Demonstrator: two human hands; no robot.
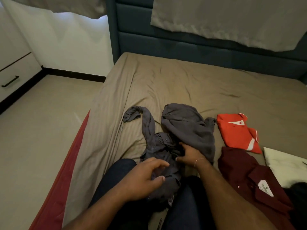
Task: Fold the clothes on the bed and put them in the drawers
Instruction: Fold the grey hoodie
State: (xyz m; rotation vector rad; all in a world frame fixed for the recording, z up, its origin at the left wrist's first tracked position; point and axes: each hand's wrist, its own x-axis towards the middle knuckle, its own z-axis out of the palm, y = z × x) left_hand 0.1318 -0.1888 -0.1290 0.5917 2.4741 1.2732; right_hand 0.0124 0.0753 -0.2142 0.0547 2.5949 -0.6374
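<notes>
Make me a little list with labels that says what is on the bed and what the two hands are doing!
place: a bed with a brown sheet
middle: a crumpled grey shirt, not folded
left hand: fingers loosely curled, just over the grey shirt's near end; whether it grips is unclear
right hand: reaches into the grey shirt's folds, fingers partly hidden
right side: a folded red shirt, nearer a maroon shirt with a white label
far left: white drawers, closed

A crumpled grey shirt (179, 130) lies mid-bed (182, 80), beside a folded red shirt (235, 131) and maroon shirt (245, 176).
</notes>
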